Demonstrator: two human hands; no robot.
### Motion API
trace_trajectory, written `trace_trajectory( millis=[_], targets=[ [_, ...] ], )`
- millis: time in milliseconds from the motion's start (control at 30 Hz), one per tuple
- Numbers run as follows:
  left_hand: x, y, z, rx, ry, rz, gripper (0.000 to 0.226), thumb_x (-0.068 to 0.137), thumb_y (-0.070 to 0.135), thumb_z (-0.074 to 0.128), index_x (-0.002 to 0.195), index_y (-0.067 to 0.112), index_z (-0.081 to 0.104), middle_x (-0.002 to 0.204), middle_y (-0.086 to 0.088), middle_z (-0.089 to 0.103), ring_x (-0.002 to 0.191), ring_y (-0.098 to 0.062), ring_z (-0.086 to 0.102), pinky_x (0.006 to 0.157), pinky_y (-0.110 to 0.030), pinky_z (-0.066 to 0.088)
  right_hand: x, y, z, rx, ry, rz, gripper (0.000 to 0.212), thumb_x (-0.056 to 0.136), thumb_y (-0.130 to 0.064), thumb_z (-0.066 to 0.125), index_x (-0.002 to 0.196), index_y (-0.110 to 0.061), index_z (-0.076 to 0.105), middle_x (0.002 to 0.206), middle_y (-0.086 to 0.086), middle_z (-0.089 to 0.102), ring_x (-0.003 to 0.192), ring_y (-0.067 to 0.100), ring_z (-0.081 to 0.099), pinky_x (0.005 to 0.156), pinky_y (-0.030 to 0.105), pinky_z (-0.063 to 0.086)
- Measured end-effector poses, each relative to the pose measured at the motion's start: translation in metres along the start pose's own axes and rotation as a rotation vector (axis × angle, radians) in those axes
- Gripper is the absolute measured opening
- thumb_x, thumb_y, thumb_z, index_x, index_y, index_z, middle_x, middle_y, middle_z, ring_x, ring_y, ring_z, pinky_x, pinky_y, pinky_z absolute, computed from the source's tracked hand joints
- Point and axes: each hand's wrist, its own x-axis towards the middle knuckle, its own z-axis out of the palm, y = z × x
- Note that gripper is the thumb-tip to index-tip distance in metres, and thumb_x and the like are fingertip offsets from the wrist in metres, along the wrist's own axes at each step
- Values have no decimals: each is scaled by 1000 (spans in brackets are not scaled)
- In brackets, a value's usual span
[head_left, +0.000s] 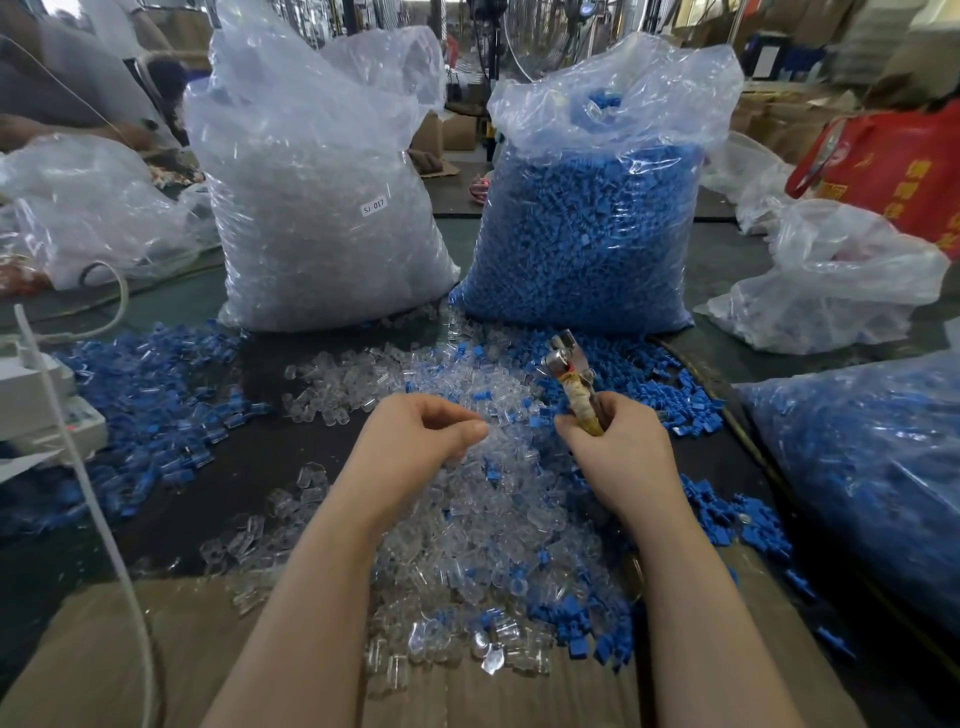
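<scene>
Over clear caps (467, 519) mid-table, grips hand tool (569, 374) by handle in right hand (618, 457), pinches left hand (410, 441) fingertips together; cannot tell if holding one. Looks early on: loose caps and blue parts (156, 395) everywhere to go, clear sack (322, 208) and blue sack (587, 234) behind near full.

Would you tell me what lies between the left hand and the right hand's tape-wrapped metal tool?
Head view: between the left hand and the tape-wrapped metal tool lie heaped small clear plastic pieces.
</scene>
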Motion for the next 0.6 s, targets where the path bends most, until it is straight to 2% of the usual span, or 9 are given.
trace_trajectory(
  millis=[67, 167, 267, 433, 500, 600],
  targets=[
    [1, 0, 3, -13, 6, -5, 7, 83, 35, 76, 83, 29, 74, 75, 4, 74, 71, -5, 68, 71, -24, 53, -1, -1, 0, 53, -8, -3, 22, 86, -37, 70, 75, -20, 60, 67, -3, 60, 62, 16, 53, 54, 32, 40],
    [1, 1, 6, -41, 12, 4, 10, 83, 39, 74, 84, 29, 73, 72, 10, 73, 67, 1, 67, 69, -24, 48, -2, -1, 0, 116, -20, -28, 23, 85, -37, 72, 77, -17, 62, 66, -2, 60, 61, 15, 53, 57, 32, 42],
    [1, 3, 10, -126, 35, 6, 10, 83, 36, 74, 86, 26, 71, 77, 10, 74, 72, -3, 71, 70, -26, 48, -3, -2, -1, 150, -33, -49, 23, 85, -36, 73, 75, -19, 60, 58, -9, 53, 55, 9, 45, 55, 31, 38],
    [-1, 10, 18, -207, 4, 47, 4, 85, 20, 74, 88, 20, 71, 78, 6, 75, 74, -7, 72, 64, -16, 51, -5, -7, -3, 214, -68, -73, 20, 83, -31, 75, 77, -18, 62, 62, -6, 57, 59, 10, 49, 59, 31, 42],
    [-2, 13, 23, -189, 5, 82, 4, 86, 18, 74, 87, 22, 74, 76, 7, 74, 72, -5, 71, 62, -13, 51, -6, -8, -4, 202, -93, -97, 18, 82, -29, 76, 78, -18, 62, 66, -4, 60, 63, 13, 52, 61, 34, 44],
    [-4, 16, 32, -155, 57, 113, 8, 84, 19, 75, 82, 28, 75, 70, 10, 72, 67, -1, 66, 68, -20, 55, -8, -11, -3, 89, -112, -163, 18, 82, -30, 74, 74, -22, 60, 64, -7, 59, 62, 15, 54, 59, 35, 44]
  ],
)
